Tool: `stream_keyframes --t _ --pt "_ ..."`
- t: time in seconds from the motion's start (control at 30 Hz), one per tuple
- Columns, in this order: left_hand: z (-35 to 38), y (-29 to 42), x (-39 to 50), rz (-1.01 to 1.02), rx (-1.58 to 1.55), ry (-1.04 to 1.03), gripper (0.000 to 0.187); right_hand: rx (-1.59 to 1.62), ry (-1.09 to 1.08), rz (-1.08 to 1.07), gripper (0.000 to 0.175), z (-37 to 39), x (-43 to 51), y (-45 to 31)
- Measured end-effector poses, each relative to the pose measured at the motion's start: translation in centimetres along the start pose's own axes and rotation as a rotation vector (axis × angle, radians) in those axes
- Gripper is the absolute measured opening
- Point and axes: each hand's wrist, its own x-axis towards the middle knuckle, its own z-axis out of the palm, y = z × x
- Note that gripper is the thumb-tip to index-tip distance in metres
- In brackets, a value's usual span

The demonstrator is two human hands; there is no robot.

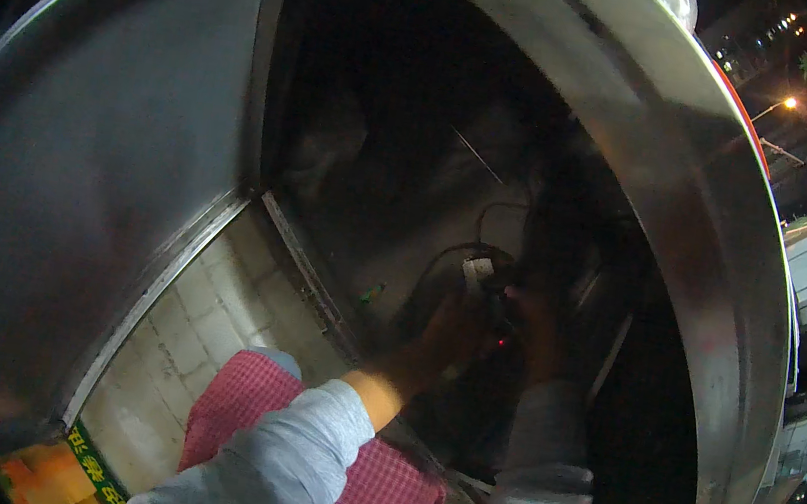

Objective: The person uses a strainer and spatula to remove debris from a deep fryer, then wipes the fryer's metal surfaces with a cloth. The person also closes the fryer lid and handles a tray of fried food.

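Observation:
Both my hands reach into a dark metal compartment. My left hand is in deep shadow beside a small white block, perhaps a plug or power strip; its fingers cannot be made out clearly. My right hand is just to the right, also in shadow, near a small red light. Whether either hand grips something does not show. A dark cable curves around the white block.
An open metal door panel stands at left. The compartment's metal rim curves along the right. A thin light rod and a small green scrap lie inside. Paving and red checked cloth are below.

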Motion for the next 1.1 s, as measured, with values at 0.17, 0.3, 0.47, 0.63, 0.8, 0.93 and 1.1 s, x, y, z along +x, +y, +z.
stream_keyframes --t 0.17,0.3,0.47,0.63,0.8,0.93,1.1 --pt "-2.7 -1.3 2.6 0.081 -0.044 -0.388 0.048 -0.512 0.098 -0.044 0.043 0.2 1.3 -2.1" --pt "-7.7 -1.4 4.7 -0.226 -0.17 -0.686 0.051 -0.319 0.21 -0.024 0.045 4.2 -3.2 -6.4" --pt "-23.3 0.9 -4.3 -0.462 -0.106 -0.156 0.057 0.138 0.155 0.094 0.047 3.4 -14.3 -17.9" --pt "-45.0 4.6 -8.1 -0.618 0.006 0.185 0.07 0.592 -0.382 0.065 0.05 -4.7 -30.2 -31.7" --pt "-59.9 3.8 -12.7 -0.964 0.53 0.151 0.08 0.577 -0.431 -0.073 0.055 -15.8 -40.1 -37.3" --pt "-63.1 2.9 -17.4 -1.422 0.16 -0.27 0.105 0.468 -0.381 0.004 0.058 -24.7 -44.6 -36.7" --pt "-61.4 4.2 -17.7 -1.469 0.05 -0.385 0.124 0.37 -0.278 0.149 0.045 -30.8 -49.4 -36.0"
